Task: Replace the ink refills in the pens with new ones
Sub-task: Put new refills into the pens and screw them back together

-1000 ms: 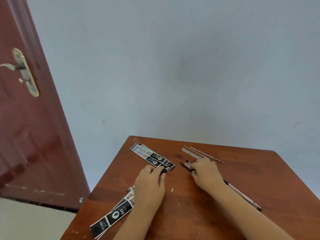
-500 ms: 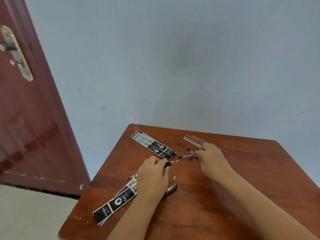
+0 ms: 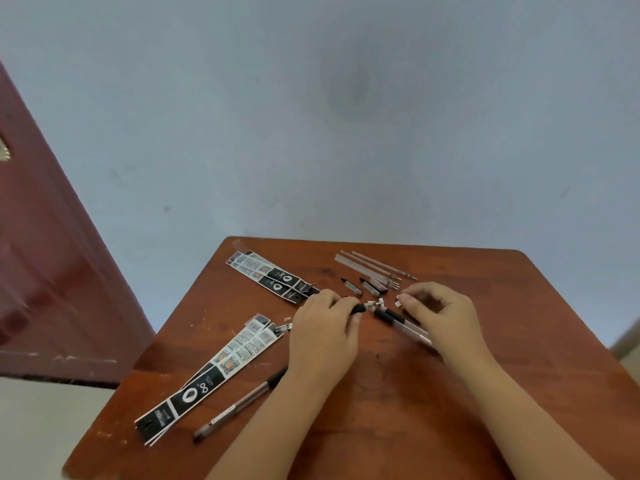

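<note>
My left hand (image 3: 323, 336) rests on the wooden table (image 3: 381, 403) and pinches a black pen tip piece (image 3: 358, 309) between thumb and fingers. My right hand (image 3: 440, 313) is curled, its fingertips closed on a tiny pale part (image 3: 398, 304). Between the hands lies a clear pen barrel (image 3: 403, 323) with a black grip, running under my right hand. Several clear refills (image 3: 374, 266) lie at the table's back. Two short black-tipped pen pieces (image 3: 369, 287) sit just in front of them. A whole pen (image 3: 239, 407) lies near my left forearm.
Two black-and-white refill packets (image 3: 273, 277) lie at the back left, two more (image 3: 211, 375) at the front left with a pen end (image 3: 282, 328) poking out by them. A dark red door (image 3: 45, 271) stands left of the table; a blue-grey wall is behind.
The camera has tilted down and closer. My hands have come nearer together at the table's middle. A pen barrel now lies under my right hand and a whole pen shows by my left forearm.
</note>
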### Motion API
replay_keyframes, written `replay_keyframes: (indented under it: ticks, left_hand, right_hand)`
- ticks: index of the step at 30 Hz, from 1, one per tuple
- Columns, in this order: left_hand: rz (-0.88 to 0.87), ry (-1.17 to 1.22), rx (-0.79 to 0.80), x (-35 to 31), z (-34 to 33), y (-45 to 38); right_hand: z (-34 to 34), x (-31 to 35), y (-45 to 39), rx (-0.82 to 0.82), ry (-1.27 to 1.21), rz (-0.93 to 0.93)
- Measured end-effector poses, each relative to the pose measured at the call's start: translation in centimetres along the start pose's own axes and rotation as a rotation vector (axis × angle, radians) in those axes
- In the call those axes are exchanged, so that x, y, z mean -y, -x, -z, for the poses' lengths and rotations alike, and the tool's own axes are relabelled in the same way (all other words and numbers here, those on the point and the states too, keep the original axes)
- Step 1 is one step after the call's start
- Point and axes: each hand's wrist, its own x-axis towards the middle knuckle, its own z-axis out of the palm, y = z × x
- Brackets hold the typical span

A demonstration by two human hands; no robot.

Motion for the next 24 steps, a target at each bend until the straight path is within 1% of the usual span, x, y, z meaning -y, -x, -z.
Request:
replay_keyframes:
  ticks: [2, 4, 9, 13, 24]
  left_hand:
    - [0.039, 0.025, 0.018, 0.1, -0.5, 0.5]
    - [0.048, 0.024, 0.028, 0.5, -0.6, 0.9]
    - [0.084, 0.038, 0.025, 0.7, -0.4, 1.1]
    - [0.028, 0.040, 0.037, 0.2, -0.3, 1.2]
    - [-0.040, 0.066, 0.077, 0.5, -0.4, 1.4]
  right_hand:
    - [0.3, -0.2, -0.3, -0.008, -0.066, -0.032]
    - [0.4, -0.4, -0.4, 0.006, -0.079, -0.022]
    - [-0.6, -0.7, 0.4, 0.035, -0.029, 0.098]
    - [-1.0, -0.9, 0.4, 0.044, -0.009, 0.130]
    - [-1.5, -1.4, 0.6, 0.141, 0.064, 0.149]
